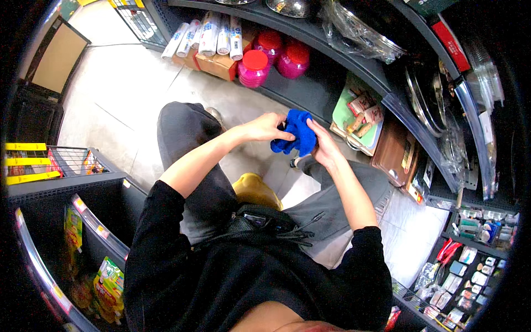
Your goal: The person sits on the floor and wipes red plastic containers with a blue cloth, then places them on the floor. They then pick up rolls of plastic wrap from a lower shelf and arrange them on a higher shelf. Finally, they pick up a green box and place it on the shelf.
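Note:
A bunched blue cloth [299, 133] is held up between my two hands, above the floor and in front of my knees. My left hand [266, 127] pinches its left side, thumb toward me. On the right, my right hand [325, 143] grips the cloth's other edge, with part of its fingers hidden behind the fabric. Past the cloth stands the dark bottom shelf [310, 97] of a store rack. Pink jars with red lids [254, 69] sit on that shelf's left part.
White wrapped rolls [209, 34] lie on cardboard boxes [217, 65] at the far left of the shelf. Cutting boards [394, 155] lean at the right. A yellow seat or stool [257, 190] is under me. Another rack [99, 221] stands close at left, small hanging goods [470, 276] at lower right.

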Tool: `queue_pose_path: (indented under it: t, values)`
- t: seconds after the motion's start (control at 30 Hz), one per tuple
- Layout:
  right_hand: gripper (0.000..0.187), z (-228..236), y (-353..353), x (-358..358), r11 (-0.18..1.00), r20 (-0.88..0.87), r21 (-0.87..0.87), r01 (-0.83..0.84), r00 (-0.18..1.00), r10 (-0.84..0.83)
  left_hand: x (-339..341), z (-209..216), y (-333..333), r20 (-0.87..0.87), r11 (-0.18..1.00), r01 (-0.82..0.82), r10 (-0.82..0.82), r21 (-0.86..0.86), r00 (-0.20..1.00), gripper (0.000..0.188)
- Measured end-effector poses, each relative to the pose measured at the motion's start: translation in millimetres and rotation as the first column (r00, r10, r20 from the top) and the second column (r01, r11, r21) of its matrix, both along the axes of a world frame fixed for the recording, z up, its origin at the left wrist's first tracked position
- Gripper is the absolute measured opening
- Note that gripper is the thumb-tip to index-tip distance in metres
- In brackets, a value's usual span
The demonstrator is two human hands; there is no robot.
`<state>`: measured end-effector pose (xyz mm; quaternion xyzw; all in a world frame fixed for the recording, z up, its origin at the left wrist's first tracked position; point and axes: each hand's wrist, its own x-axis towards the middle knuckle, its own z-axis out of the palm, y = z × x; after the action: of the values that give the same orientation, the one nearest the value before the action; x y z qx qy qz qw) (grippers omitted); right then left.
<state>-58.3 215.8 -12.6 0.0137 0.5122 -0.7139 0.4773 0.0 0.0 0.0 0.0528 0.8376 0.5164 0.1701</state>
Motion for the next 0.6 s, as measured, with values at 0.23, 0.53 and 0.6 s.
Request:
queue_pose_path:
  t: [0.23,0.53,0.6]
  values:
    - [0.044,11.6,-28.6,4.8,1.000,0.061,-0.024,-0.004,0.998,0.005,8.8,-4.0,-19.9,-0.071,0.962,-0.272,0.273,0.027,0.959,0.040]
    - [0.032,25.9,-41.8,-11.7,0.995,-0.201,0.098,0.032,0.980,-0.011,8.8,8.6,-62.9,-0.316,0.757,-0.630,0.649,0.175,0.692,0.019]
    - [0.029,32.2,-43.0,-11.5,0.981,-0.336,0.089,0.170,0.932,-0.132,13.5,32.4,-62.9,-0.445,0.710,-0.699,0.600,-0.087,0.665,0.018]
